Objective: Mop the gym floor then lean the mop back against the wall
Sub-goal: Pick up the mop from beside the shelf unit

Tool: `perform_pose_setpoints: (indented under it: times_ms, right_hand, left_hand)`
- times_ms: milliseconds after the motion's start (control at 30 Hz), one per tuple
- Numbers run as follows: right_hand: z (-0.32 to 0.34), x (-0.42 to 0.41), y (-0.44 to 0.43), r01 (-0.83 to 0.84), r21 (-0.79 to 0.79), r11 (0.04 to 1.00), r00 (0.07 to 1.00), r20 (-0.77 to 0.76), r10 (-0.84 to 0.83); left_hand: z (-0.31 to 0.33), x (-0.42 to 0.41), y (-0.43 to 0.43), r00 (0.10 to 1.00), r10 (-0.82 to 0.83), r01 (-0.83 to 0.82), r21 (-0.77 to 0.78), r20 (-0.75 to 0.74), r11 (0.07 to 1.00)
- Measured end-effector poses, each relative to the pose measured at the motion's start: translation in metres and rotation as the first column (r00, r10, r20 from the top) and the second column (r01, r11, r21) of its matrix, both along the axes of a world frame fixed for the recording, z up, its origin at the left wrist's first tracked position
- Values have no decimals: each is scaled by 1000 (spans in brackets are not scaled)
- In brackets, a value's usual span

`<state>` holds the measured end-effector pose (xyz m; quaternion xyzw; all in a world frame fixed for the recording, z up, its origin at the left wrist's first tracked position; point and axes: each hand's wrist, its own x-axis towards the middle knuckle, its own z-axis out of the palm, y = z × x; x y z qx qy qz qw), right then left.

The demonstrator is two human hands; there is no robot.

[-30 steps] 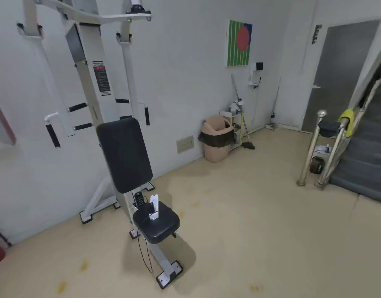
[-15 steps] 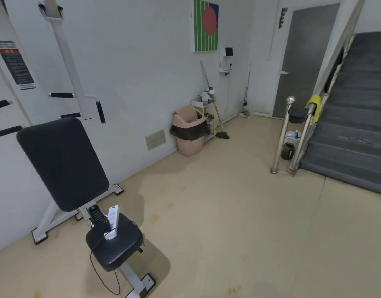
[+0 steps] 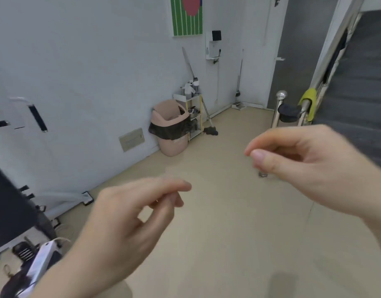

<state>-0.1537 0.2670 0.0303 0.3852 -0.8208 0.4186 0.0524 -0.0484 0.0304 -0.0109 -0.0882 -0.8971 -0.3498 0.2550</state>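
A long-handled mop leans on the white wall beside a small shelf, its dark head on the beige floor. A second thin-handled flat mop stands in the far corner by the door. My left hand is raised low in the middle of the view, fingers loosely curled, holding nothing. My right hand hovers higher on the right, fingers loosely bent with the thumb near the index finger, also holding nothing. Both hands are far from the mops.
A pink bin with a black liner stands against the wall beside the white shelf. A gym machine with a black pad fills the left edge. A steel railing post, grey stairs and a grey door are at right.
The view has moved forward and right past the gym machine toward the bin. Both hands have come up into view; earlier neither was visible.
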Motion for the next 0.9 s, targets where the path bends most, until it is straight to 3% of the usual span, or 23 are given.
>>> perform_pose_setpoints:
  times_ms: [33,233,333,467,533,633,767,900]
  right_hand:
    - [-15,-34,-2,56,32,998,998,-4,-55]
    - [-119,-219,-19,156,261,953,977,100,-188]
    - [-152,-315,-35,170,189,967,934,281,-219]
    - [-160,-432,-50,264,0,964,788,577,-216]
    - [-154,-482,-53,302,-100,948,693,706,-146]
    - [-148,-562,-50,399,-260,879,564,826,-12]
    - [-158,-689,-45,513,-426,745,462,869,179]
    - [-166,-824,-42,639,-569,518,313,807,500]
  left_hand:
    - [-13,-22,4,1000,-19,18,-50,-9,999]
    - [-101,-222,1,979,-10,-9,96,203,995]
    - [-134,-324,-9,955,-13,-66,253,297,965]
    - [-134,-448,-3,893,-19,-255,540,449,802]
    - [-124,-505,-2,881,-36,-306,626,472,717]
    - [-120,-591,-3,871,-47,-335,661,490,671]
    - [-124,-718,-4,878,-42,-351,700,478,622]
    - [-122,-849,2,901,-46,-346,780,430,521]
